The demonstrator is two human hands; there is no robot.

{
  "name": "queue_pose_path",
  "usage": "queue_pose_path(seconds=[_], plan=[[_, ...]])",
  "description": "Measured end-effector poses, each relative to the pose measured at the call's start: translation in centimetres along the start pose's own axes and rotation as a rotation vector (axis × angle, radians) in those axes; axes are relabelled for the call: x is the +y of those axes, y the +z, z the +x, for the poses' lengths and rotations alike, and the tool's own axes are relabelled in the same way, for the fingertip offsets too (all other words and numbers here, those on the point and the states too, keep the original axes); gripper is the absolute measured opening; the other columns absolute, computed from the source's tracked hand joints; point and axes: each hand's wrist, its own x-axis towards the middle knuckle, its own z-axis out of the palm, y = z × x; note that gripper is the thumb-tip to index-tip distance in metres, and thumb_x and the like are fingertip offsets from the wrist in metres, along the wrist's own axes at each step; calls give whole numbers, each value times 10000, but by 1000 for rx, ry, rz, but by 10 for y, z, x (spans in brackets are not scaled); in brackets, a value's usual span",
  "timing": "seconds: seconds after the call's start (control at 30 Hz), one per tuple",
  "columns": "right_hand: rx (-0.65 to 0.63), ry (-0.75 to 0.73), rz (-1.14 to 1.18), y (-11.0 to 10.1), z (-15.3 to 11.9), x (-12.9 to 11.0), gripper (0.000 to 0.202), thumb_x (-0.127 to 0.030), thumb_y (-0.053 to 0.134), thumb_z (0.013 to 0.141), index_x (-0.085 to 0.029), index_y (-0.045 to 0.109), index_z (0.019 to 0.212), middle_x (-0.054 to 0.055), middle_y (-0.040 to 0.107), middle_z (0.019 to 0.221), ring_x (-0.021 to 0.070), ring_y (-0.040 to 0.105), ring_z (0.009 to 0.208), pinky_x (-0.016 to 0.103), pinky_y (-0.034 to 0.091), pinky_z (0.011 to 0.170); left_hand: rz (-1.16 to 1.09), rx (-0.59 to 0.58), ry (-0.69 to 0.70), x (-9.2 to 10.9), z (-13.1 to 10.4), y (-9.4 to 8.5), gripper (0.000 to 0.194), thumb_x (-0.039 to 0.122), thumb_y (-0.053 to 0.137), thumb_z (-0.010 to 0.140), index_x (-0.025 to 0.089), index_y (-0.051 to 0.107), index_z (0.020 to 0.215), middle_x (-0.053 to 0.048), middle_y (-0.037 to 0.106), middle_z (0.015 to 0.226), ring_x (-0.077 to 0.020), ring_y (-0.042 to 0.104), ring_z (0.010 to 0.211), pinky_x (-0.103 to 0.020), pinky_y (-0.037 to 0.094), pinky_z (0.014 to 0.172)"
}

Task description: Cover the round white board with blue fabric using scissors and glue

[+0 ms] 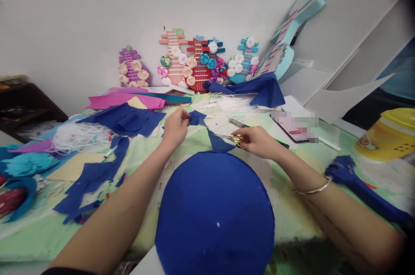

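Observation:
My left hand (177, 128) pinches the edge of a dark blue piece of fabric or paper (197, 117) above the table. In my right hand (259, 142) is a pair of gold-handled scissors (238, 139), their blades pointing left toward a hanging strip of the blue material (219, 142). Whether the blades touch that strip I cannot tell. Closest to me, below both hands, lies a large rounded panel (215, 210) covered in the same blue, with a small white speck on it.
Several flower-decorated lute shapes (197, 65) lean on the wall. Blue offcuts (90, 180) and white cord (81, 136) lie left. At right are a phone (288, 126), a yellow bucket (385, 134) and a blue neck-shaped piece (366, 188). Another blade (236, 123) lies beyond my right hand.

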Motion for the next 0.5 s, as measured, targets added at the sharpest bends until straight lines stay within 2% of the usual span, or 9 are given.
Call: queue_pose_path(seconds=[0.1, 0.17, 0.23, 0.33, 0.4, 0.5], plan=[[35, 215, 184, 1, -1, 3, 127, -236, 633, 693, -179, 625, 806, -25, 563, 545, 117, 484, 461, 247, 336, 462, 109, 54, -33, -18, 4, -10, 291, 63, 523, 711, 198, 568, 965, -101, 625, 967, -278, 586, 928, -413, 413, 857], [-51, 342, 376, 2, -4, 4, 207, -336, 685, 667, -188, 568, 754, -28, 556, 503, 121, 465, 399, 248, 318, 403, 169, 78, -35, -23, 4, -13, 396, 31, 525, 680, 195, 574, 1037, -141, 585, 1111, -313, 563, 1012, -436, 402, 885], [-200, 394, 549, 3, -9, 3, 284, -386, 714, 642, -198, 526, 743, -17, 579, 496, 137, 488, 388, 250, 330, 378, 167, 60, -9, -22, 4, -13, 392, 36, 507, 694, 171, 589, 1052, -165, 560, 1174, -321, 553, 1038, -450, 392, 908], [-328, 375, 681, 4, -14, -1, 375, -342, 779, 562, -201, 495, 762, -18, 599, 516, 152, 541, 429, 237, 356, 379, 48, -115, 69, -13, -1, -8, 224, 144, 512, 769, 154, 637, 954, -113, 664, 979, -251, 619, 871, -382, 454, 831], [-320, 353, 743, 5, -16, -4, 414, -272, 800, 507, -199, 480, 760, -26, 602, 541, 140, 542, 441, 227, 361, 384, -25, -270, 129, -3, -7, -2, 159, 253, 549, 790, 171, 669, 852, -52, 698, 819, -197, 635, 747, -303, 486, 722], [-269, 353, 855, 5, -16, -8, 420, -196, 785, 489, -199, 454, 748, -17, 622, 590, 121, 532, 454, 220, 368, 399, -92, -408, 223, 10, -16, 7, 189, 322, 569, 790, 189, 700, 813, -29, 717, 832, -172, 638, 785, -249, 477, 680]])
